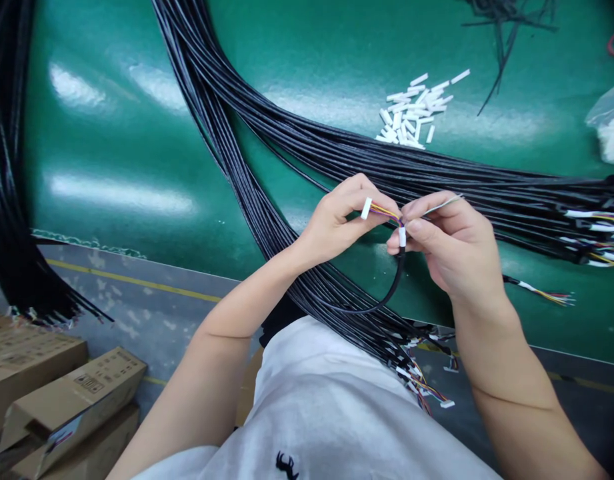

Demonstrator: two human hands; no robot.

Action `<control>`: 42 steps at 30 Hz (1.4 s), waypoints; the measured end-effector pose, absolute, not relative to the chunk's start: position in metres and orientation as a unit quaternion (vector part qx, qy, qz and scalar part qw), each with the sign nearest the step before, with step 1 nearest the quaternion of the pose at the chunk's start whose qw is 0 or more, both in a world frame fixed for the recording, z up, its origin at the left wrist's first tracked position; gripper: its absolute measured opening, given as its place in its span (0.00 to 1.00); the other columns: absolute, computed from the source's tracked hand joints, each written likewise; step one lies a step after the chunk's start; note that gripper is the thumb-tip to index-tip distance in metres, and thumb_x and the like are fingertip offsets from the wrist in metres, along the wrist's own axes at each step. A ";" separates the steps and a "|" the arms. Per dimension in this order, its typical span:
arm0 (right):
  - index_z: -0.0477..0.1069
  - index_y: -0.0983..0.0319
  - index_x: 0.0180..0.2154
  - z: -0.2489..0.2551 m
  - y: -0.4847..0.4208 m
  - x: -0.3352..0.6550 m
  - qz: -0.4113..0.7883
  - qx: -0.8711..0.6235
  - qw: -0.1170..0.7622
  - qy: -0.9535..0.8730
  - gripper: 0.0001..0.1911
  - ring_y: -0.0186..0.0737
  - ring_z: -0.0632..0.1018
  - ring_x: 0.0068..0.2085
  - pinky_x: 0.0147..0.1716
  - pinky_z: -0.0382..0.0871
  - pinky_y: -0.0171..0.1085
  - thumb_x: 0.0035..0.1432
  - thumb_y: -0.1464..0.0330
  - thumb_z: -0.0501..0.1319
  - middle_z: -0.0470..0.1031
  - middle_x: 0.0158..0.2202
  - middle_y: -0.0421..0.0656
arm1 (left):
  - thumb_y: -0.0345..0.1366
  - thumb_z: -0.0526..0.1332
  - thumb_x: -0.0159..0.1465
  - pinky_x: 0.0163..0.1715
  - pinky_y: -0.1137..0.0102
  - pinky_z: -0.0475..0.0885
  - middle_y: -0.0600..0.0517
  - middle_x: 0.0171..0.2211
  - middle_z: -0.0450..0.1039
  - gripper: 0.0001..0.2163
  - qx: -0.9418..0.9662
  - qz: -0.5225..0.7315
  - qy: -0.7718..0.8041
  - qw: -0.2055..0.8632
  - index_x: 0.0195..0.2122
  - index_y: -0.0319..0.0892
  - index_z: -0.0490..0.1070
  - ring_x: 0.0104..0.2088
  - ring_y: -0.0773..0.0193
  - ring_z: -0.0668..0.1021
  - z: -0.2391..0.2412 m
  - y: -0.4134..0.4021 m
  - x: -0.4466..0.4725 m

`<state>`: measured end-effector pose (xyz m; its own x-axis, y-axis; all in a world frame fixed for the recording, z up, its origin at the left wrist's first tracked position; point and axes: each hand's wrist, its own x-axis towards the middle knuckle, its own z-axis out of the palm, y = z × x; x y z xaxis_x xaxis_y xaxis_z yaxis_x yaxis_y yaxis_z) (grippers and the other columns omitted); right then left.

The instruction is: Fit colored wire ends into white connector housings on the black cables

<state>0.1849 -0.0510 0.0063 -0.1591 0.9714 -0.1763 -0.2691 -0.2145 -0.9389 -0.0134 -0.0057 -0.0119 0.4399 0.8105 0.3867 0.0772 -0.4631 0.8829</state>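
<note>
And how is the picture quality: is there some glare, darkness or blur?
Head view: white glare streaks the green table, strongest at picture left; the right-hand corners darken; print on the cardboard box is too soft to read, while the left hand and right hand look fairly sharp.

A: How does the cable (395, 283) look on your feed?

B: I see it black and slim, bowed in a smooth curve; its upper end rises nearly upright between the left hand (354, 210) and the right hand (451, 243).

A: And that upper end?

B: I make out a white sleeve (402, 237) around it; just above, the coloured wires (384, 211), yellow, orange and purplish, bend sharply left, ending in a small white connector (367, 208), slightly tilted.

A: I also notice a pale strand (443, 205); thin, straight, slanting up to the right from the fingertips.

B: I see it too; its inner end is hidden from me.
</note>
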 end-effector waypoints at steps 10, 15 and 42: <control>0.77 0.55 0.38 0.004 -0.055 0.183 0.559 -0.482 0.476 -0.478 0.05 0.34 0.82 0.29 0.31 0.84 0.35 0.61 0.65 0.71 0.78 0.33 0.36 | 0.47 0.67 0.67 0.38 0.66 0.74 0.52 0.36 0.78 0.11 0.695 0.399 0.292 0.522 0.39 0.45 0.78 0.38 0.65 0.79 -0.004 -0.007 -0.017; 0.77 0.57 0.36 0.009 -0.057 0.183 0.430 -0.505 0.463 -0.587 0.04 0.34 0.82 0.30 0.28 0.79 0.34 0.61 0.72 0.67 0.79 0.36 0.39 | 0.50 0.67 0.67 0.35 0.69 0.73 0.52 0.38 0.77 0.14 0.673 0.404 0.298 0.544 0.39 0.44 0.77 0.37 0.66 0.78 -0.008 -0.009 -0.017; 0.73 0.56 0.37 0.012 -0.061 0.184 0.547 -0.493 0.404 -0.543 0.09 0.37 0.82 0.25 0.27 0.76 0.36 0.66 0.58 0.67 0.80 0.26 0.37 | 0.54 0.65 0.66 0.33 0.67 0.72 0.50 0.36 0.77 0.16 0.694 0.353 0.297 0.552 0.37 0.46 0.79 0.35 0.66 0.78 -0.004 -0.008 -0.021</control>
<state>0.1842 -0.0607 0.0125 -0.1876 0.9770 -0.1014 0.0939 -0.0849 -0.9920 -0.0210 -0.0081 -0.0039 0.5740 0.8028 0.1614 0.0232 -0.2130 0.9768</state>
